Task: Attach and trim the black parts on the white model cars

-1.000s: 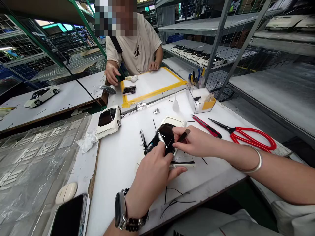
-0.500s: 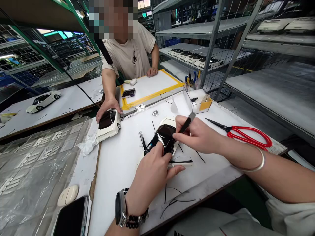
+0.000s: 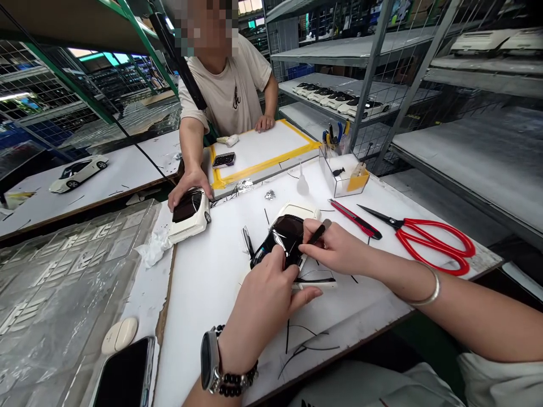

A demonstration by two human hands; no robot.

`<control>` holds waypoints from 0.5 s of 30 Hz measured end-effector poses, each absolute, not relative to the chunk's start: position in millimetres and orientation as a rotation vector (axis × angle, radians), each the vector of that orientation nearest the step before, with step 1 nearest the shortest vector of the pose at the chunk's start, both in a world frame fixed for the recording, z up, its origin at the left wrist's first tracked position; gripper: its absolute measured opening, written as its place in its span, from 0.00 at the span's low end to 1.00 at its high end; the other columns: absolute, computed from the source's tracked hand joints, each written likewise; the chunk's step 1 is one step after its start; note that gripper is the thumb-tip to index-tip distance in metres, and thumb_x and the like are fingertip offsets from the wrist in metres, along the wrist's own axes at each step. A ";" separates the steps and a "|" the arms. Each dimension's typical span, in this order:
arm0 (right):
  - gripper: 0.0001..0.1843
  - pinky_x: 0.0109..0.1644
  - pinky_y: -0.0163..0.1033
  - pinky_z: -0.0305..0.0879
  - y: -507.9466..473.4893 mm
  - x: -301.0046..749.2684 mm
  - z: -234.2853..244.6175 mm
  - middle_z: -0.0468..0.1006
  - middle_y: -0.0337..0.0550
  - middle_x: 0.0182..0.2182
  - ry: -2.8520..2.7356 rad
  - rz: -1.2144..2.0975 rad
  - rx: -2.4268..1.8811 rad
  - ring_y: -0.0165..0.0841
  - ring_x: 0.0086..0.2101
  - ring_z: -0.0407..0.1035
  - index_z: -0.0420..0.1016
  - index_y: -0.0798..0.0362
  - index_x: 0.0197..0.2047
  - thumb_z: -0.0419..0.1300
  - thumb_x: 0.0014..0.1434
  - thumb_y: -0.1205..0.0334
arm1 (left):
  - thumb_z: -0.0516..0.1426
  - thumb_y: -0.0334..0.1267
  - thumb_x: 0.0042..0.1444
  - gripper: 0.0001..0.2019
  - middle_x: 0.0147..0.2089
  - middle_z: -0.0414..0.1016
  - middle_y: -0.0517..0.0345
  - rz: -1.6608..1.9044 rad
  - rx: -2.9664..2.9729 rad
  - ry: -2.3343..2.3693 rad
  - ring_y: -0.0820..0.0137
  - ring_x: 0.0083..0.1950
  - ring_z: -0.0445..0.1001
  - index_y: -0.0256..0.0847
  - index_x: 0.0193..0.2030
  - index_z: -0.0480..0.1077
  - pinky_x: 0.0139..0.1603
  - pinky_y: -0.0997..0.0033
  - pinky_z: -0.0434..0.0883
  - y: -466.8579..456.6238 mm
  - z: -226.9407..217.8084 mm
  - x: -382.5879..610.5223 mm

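Note:
A white model car with a black roof (image 3: 285, 227) stands in front of me, its doors swung out to the sides. My left hand (image 3: 269, 288) grips its near end, fingers bent over the dark glass and thumb stretched along the near side. My right hand (image 3: 335, 244) pinches black tweezers (image 3: 321, 230) at the car's right side; their tips are hidden behind my fingers. Close to that hand lie a red utility knife (image 3: 355, 219) and red-handled scissors (image 3: 436, 240). Thin black strips (image 3: 303, 350) are scattered nearer to me.
Across the table, a co-worker's hand (image 3: 189, 183) rests on another white model car (image 3: 193, 217). A clear box (image 3: 343, 175) with tools stands at the back. On the left are plastic trays (image 3: 76, 271), an earbud case (image 3: 119, 336) and a phone (image 3: 125, 373). Shelves (image 3: 466, 175) hold more cars.
My right hand has lowered slightly toward the car's side, tilting the tweezers flatter. The red utility knife, hidden behind that hand before, now shows. My left hand keeps its hold.

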State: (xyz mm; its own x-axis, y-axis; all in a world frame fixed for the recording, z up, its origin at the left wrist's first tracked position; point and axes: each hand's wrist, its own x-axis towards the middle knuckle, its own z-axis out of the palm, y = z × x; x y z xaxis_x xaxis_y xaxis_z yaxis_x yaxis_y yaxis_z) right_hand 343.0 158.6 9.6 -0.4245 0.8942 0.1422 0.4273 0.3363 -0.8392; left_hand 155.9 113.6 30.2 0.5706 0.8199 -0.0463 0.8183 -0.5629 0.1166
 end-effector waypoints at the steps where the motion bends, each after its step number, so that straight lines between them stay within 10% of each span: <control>1: 0.05 0.25 0.30 0.51 158.7 342.7 9.7 0.63 0.32 0.21 -2.002 0.990 -1.149 0.23 0.22 0.55 0.61 0.54 0.31 0.56 0.56 0.66 | 0.52 0.55 0.60 0.20 0.39 0.60 0.53 0.020 2.673 1.400 0.65 0.36 0.67 0.39 0.41 0.73 0.32 0.64 0.71 113.6 30.1 155.9; 15: 0.03 0.28 0.31 0.55 161.7 339.3 19.0 0.66 0.34 0.23 -2.073 1.012 -1.134 0.24 0.24 0.59 0.63 0.55 0.32 0.55 0.57 0.67 | 0.53 0.54 0.60 0.19 0.39 0.61 0.52 0.000 2.676 1.403 0.64 0.38 0.67 0.39 0.39 0.73 0.33 0.63 0.72 113.9 31.2 157.3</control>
State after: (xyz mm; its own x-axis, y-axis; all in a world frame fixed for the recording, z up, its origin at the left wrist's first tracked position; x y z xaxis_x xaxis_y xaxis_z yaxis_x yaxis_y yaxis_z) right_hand 339.3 161.7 19.0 -0.4825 0.8681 0.1165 0.4422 0.3562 -0.8231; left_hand 157.3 113.9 31.2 0.5706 0.8193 -0.0557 0.8193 -0.5634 0.1062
